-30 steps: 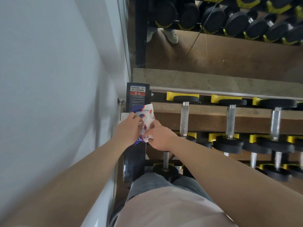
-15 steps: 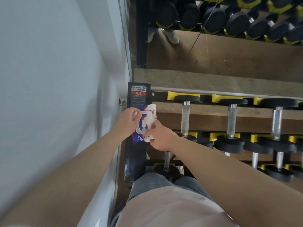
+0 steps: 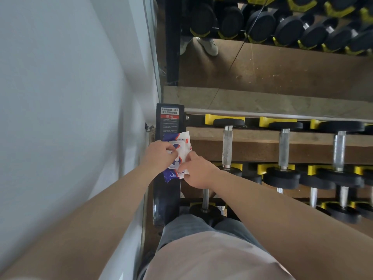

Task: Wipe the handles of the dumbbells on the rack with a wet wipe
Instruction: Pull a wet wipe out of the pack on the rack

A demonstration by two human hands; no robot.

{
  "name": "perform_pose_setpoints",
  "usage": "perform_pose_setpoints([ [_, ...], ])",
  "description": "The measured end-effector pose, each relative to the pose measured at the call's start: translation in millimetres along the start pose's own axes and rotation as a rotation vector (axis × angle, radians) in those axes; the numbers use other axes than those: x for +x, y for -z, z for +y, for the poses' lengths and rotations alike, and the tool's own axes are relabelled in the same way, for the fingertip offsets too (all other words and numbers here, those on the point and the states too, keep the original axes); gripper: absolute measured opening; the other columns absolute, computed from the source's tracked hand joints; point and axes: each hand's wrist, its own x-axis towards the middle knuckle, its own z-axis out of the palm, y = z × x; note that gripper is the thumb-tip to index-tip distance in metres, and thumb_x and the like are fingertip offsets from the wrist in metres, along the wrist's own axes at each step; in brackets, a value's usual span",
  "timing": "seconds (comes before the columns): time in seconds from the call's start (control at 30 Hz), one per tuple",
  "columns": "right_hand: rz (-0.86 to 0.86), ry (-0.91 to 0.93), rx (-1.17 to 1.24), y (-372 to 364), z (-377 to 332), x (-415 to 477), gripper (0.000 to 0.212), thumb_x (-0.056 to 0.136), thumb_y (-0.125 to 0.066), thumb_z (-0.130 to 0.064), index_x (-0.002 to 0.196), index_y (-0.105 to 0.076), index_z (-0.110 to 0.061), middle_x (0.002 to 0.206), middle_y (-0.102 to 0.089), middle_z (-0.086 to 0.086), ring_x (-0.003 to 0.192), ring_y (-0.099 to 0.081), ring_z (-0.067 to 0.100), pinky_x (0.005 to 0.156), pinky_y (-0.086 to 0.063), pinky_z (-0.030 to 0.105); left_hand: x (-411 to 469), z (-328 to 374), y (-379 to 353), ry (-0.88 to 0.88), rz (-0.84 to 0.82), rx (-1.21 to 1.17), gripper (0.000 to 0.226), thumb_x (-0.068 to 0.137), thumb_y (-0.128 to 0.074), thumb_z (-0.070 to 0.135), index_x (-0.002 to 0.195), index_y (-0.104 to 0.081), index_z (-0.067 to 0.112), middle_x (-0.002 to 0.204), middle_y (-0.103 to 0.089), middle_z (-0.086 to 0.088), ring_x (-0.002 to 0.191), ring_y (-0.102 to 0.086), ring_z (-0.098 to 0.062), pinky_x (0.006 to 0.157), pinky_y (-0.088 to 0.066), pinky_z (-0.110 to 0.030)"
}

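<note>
A white, blue and red wet-wipe pack (image 3: pixel 182 145) lies on the black end post (image 3: pixel 169 122) of the dumbbell rack. My left hand (image 3: pixel 160 155) covers the pack's left side, fingertips curled onto its lid. My right hand (image 3: pixel 198 171) holds the pack's lower right corner with curled fingers. To the right, dumbbells with bare metal handles (image 3: pixel 227 147) (image 3: pixel 284 150) (image 3: pixel 339 152) rest in yellow cradles on the top tier. No loose wipe shows.
A pale wall (image 3: pixel 70 98) runs close along the left. A mirror (image 3: pixel 262 63) behind the rack reflects the floor, shoes and dumbbells. Lower tiers hold more dumbbells (image 3: pixel 204 211) near my legs. A warning label (image 3: pixel 169 115) sits on the post.
The pack and both hands have shifted slightly up along the post. My left fingertips now work at the lid; my right hand keeps its hold on the lower corner.
</note>
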Motion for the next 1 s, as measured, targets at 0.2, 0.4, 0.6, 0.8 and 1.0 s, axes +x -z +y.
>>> perform_pose_setpoints([
  [0.2,0.031,0.001,0.025,2,0,1,0.036,0.101,-0.054,-0.032,0.137,-0.055,-0.038,0.143,-0.036,0.006,0.123,-0.048,0.028,0.108,-0.048,0.043,1,-2,-2,0.102,-0.019,-0.387,0.015,0.099,-0.064,0.039,0.100,-0.064,0.024,0.111,-0.068,0.001,0.096,-0.064,-0.019,0.081,-0.054,-0.026],
  [0.4,0.019,-0.001,0.024,4,-1,4,0.040,0.100,-0.056,-0.031,0.139,-0.054,-0.038,0.144,-0.035,0.006,0.123,-0.047,0.028,0.108,-0.048,0.043,-4,10,9,0.118,-0.013,-0.793,0.008,0.104,-0.059,0.031,0.098,-0.057,0.024,0.102,-0.068,0.003,0.098,-0.068,-0.020,0.084,-0.057,-0.029],
  [0.6,0.010,-0.004,0.027,7,0,3,0.041,0.101,-0.055,-0.030,0.142,-0.050,-0.035,0.147,-0.032,0.007,0.127,-0.046,0.029,0.109,-0.047,0.044,2,27,43,0.133,0.112,-1.328,0.017,0.106,-0.056,0.028,0.089,-0.057,0.022,0.094,-0.068,-0.004,0.088,-0.066,-0.022,0.083,-0.053,-0.042],
  [0.8,0.162,-0.034,-0.086,7,-7,3,0.043,0.099,-0.060,-0.041,0.139,-0.050,-0.026,0.142,-0.044,0.008,0.121,-0.054,0.027,0.098,-0.054,0.043,2,31,55,0.193,0.001,-1.377,0.015,0.109,-0.050,0.029,0.106,-0.060,0.018,0.107,-0.068,-0.009,0.102,-0.067,-0.025,0.095,-0.054,-0.044],
  [1.0,0.291,-0.095,-0.056,11,-13,11,0.050,0.094,-0.066,-0.046,0.133,-0.045,-0.025,0.129,-0.052,0.003,0.107,-0.060,0.022,0.087,-0.057,0.037,-9,20,50,0.366,-0.172,-1.401,0.017,0.105,-0.052,0.035,0.112,-0.058,0.021,0.098,-0.072,-0.006,0.085,-0.074,-0.017,0.078,-0.061,-0.037],
])
